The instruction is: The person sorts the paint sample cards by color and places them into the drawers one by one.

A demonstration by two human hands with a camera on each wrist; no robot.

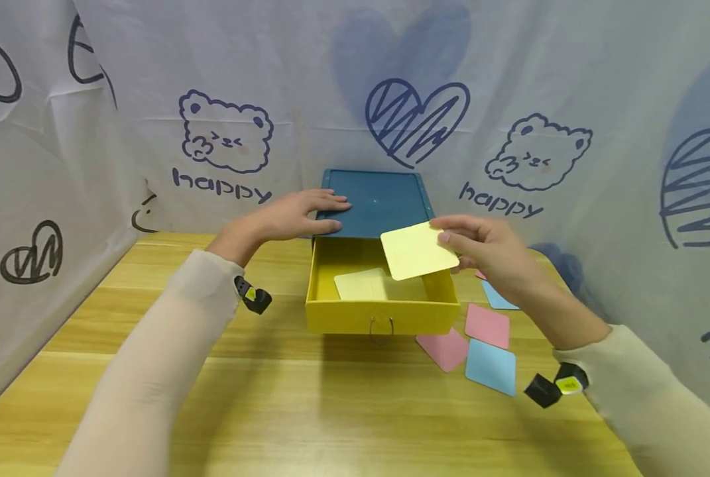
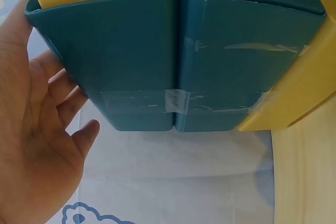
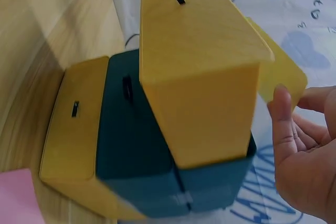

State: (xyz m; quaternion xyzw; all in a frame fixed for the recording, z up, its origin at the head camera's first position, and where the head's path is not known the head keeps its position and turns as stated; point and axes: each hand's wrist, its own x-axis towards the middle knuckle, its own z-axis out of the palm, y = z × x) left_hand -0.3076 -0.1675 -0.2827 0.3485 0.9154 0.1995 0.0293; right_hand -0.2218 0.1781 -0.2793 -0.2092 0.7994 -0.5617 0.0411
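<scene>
The top yellow drawer (image 1: 343,318) stands pulled out of its teal casing (image 1: 378,199). On the casing's top, near its left edge, rests my left hand (image 1: 292,215) with fingers extended. My right hand (image 1: 492,248) pinches a pale yellow square card (image 1: 417,252) between thumb and fingers, tilted above the drawer's right side. The right wrist view shows this card (image 3: 283,72) beside the drawer's wall. Inside the drawer lie pale yellow cards (image 1: 357,285), partly hidden by the front wall.
Pink cards (image 1: 487,324) and blue cards (image 1: 492,368) lie on the wooden table (image 1: 259,411) right of the drawer unit. Below the pulled-out drawer are a teal drawer (image 3: 131,129) and a yellow one (image 3: 76,129). A printed white cloth (image 1: 307,79) hangs behind.
</scene>
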